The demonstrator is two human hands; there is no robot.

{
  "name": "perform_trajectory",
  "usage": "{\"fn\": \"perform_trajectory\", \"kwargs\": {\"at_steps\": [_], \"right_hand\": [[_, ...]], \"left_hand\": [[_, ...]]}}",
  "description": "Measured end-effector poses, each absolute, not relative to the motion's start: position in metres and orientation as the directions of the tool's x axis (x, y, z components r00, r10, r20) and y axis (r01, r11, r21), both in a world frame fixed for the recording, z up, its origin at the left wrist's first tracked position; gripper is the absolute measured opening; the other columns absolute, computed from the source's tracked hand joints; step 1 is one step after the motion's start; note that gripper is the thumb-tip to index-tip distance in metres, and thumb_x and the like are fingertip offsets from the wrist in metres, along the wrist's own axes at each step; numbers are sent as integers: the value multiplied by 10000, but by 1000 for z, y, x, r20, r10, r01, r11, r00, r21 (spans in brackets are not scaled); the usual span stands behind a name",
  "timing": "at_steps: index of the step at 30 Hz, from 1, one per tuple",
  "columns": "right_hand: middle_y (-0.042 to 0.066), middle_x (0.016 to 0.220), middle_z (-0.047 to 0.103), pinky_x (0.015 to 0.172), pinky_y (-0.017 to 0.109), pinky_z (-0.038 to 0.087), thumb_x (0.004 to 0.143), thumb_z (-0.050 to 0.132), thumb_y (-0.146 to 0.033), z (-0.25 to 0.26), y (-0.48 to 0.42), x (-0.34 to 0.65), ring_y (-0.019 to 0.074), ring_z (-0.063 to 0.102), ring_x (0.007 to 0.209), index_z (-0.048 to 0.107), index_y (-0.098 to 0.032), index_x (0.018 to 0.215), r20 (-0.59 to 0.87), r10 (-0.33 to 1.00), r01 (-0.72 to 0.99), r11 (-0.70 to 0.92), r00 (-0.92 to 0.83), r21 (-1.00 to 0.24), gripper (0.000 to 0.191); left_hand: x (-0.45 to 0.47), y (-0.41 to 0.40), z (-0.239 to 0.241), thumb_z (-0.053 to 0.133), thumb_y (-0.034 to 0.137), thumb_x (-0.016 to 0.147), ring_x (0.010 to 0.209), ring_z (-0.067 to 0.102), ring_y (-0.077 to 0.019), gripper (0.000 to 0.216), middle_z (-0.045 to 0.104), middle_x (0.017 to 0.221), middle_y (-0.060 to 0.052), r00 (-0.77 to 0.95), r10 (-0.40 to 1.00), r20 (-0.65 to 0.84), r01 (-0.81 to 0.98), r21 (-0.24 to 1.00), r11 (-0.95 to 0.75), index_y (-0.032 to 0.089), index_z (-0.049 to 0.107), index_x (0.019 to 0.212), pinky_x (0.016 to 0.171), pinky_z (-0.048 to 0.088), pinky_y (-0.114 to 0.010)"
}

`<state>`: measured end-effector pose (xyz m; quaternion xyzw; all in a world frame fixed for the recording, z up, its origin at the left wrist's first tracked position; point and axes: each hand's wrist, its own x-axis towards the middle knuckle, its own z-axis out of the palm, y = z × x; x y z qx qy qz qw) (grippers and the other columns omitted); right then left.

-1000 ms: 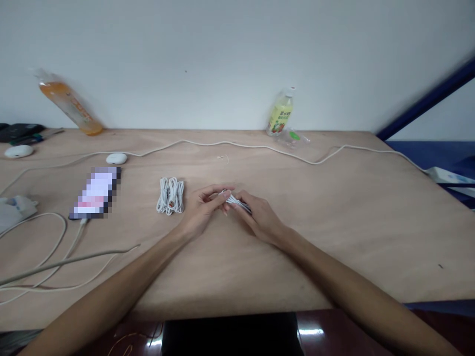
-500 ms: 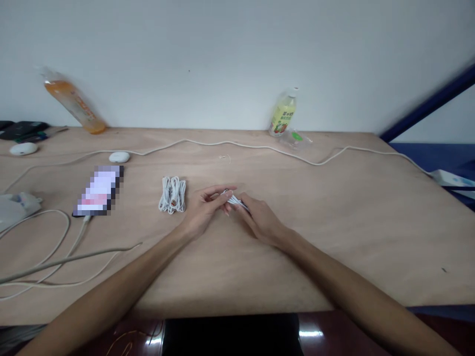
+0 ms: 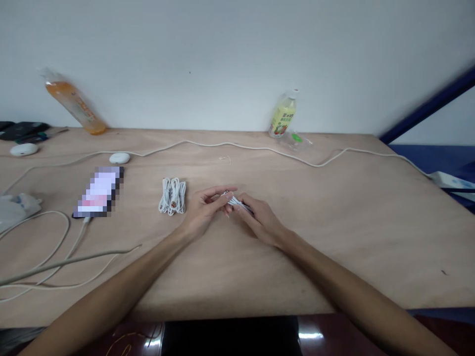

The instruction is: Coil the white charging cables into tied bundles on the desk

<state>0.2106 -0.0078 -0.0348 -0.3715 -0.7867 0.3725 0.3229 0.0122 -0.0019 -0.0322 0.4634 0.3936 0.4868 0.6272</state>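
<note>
Between my two hands is a small bundle of white cable (image 3: 234, 200), folded together, held above the middle of the table. My left hand (image 3: 203, 207) pinches its left end with thumb and fingers. On the other end, my right hand (image 3: 260, 215) is closed, with its thumb lying along the strands. Fingers hide much of the bundle. Just left of my left hand, several coiled white cables (image 3: 172, 195) lie side by side on the wooden table (image 3: 237, 277).
A phone (image 3: 98, 190) on a charging cord lies at the left, near a white earphone case (image 3: 119, 158). An orange drink bottle (image 3: 76, 109) and a yellow-labelled bottle (image 3: 284, 116) lean on the wall. A long white cord (image 3: 226, 144) crosses the table's back.
Both hands stay almost in place on the cable bundle. The whole view has shifted down very slightly.
</note>
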Motion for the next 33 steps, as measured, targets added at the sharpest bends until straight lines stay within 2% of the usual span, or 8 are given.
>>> {"fn": "perform_trajectory", "kwargs": {"at_steps": [5, 9, 15, 19, 23, 26, 30, 33], "right_hand": [[33, 896, 646, 754, 324, 469, 1156, 334, -632, -34, -9, 208, 189, 546, 747, 675, -225, 1004, 148, 834, 201, 294, -531, -935, 552], [23, 870, 570, 733, 318, 442, 1134, 371, -675, -37, -9, 208, 196, 507, 771, 669, -230, 1023, 103, 836, 165, 224, -538, -960, 547], [34, 919, 569, 705, 308, 424, 1107, 417, -715, -35, -9, 206, 188, 489, 788, 651, -222, 995, 85, 837, 106, 168, -540, -980, 556], [8, 837, 515, 608, 282, 348, 1080, 475, -732, -31, -10, 204, 162, 422, 705, 662, -215, 987, 41, 859, 44, 73, -510, -996, 558], [-46, 716, 385, 523, 274, 241, 1049, 492, -766, -28, -10, 204, 135, 287, 590, 627, -223, 953, -36, 838, -19, -55, -544, -998, 568], [-66, 701, 344, 501, 274, 195, 1009, 574, -759, -28, -9, 204, 125, 246, 567, 582, -235, 928, -89, 830, -40, -133, -551, -990, 531], [-67, 711, 354, 487, 279, 172, 988, 603, -766, -32, -8, 204, 118, 247, 561, 539, -242, 904, -96, 850, -49, -141, -519, -989, 534], [-71, 704, 349, 476, 282, 174, 993, 581, -780, -33, -8, 202, 116, 249, 550, 531, -242, 921, -81, 854, -37, -116, -514, -993, 545]], "left_hand": [[12, -2, -32, 924, 470, 835, 659, 667, -154, 416, 776, 726, -36, 260, 966, -10, -229, 971, 71, 193, 894, 1144, 704, 551, -301], [12, -3, -32, 926, 454, 837, 654, 667, -147, 387, 788, 744, -34, 268, 964, 1, -221, 973, 60, 212, 898, 1138, 704, 553, -291], [12, -3, -31, 911, 455, 851, 674, 670, -154, 384, 789, 755, -41, 259, 966, 8, -211, 976, 49, 205, 897, 1143, 688, 547, -288], [11, -2, -28, 918, 445, 845, 699, 659, -146, 368, 792, 796, -38, 242, 969, 42, -210, 978, 10, 217, 899, 1133, 707, 538, -281], [10, -1, -26, 913, 460, 857, 713, 672, -156, 361, 778, 779, -32, 255, 964, 77, -253, 967, -10, 219, 895, 1125, 755, 550, -303], [10, -2, -27, 905, 456, 867, 793, 714, -176, 342, 817, 875, -51, 262, 961, 87, -260, 966, -16, 233, 892, 1127, 819, 572, -317], [11, -4, -26, 908, 445, 859, 893, 728, -200, 331, 843, 1017, -77, 208, 975, 83, -200, 979, -41, 224, 889, 1104, 880, 582, -330], [13, -4, -25, 913, 433, 846, 874, 729, -200, 341, 838, 982, -72, 191, 977, 93, -185, 981, -58, 214, 883, 1105, 865, 591, -330]]}}
